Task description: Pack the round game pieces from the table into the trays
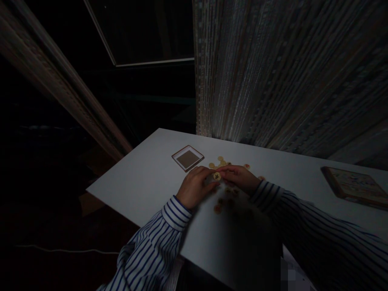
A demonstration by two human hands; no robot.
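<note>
A round, pale yellow xiangqi piece (217, 176) with a dark character faces up between my two hands, over the white table. My left hand (196, 184) comes in from the left, its index finger and thumb curved around the piece's side. From the right, the fingertips of my right hand (238, 177) pinch at the same piece. Several more xiangqi pieces (220, 159) lie loosely beyond the hands. Others, such as a reddish-marked piece (218, 209), are scattered nearer to me in shadow. Part of the scatter is hidden behind my fingers.
On the white table (121, 178), an open shallow box (188, 157) with a brown bottom stands past my left hand. A flat case with a coloured picture (359, 186) lies at the far right. A string curtain (236, 81) hangs along the back edge. The room is dark.
</note>
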